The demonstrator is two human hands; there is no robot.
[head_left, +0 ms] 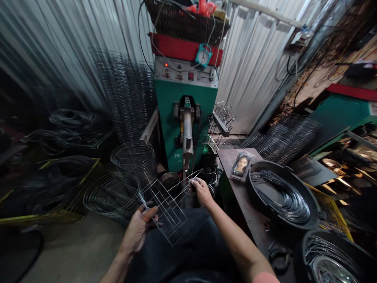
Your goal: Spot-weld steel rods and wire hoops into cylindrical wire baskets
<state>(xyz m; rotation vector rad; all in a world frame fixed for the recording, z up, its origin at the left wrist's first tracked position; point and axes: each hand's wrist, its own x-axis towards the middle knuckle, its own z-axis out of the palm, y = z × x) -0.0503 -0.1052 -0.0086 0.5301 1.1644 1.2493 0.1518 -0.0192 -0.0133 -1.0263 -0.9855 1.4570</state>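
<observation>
A flat wire grid (168,208) of thin steel rods is held over my lap, in front of a green welding machine (185,118). My left hand (140,230) is closed on the grid's near left edge. My right hand (200,190) pinches the grid's far right corner, just below the machine's metal electrode head (187,135). The grid tilts, its far corner reaching toward the electrode tip.
Stacked round wire baskets (118,194) stand at the left. A metal table (235,196) at the right carries a phone in a bag (241,165) and black tubs of wire rings (282,196). Wire racks (220,122) hang beside the machine. Corrugated metal walls stand behind.
</observation>
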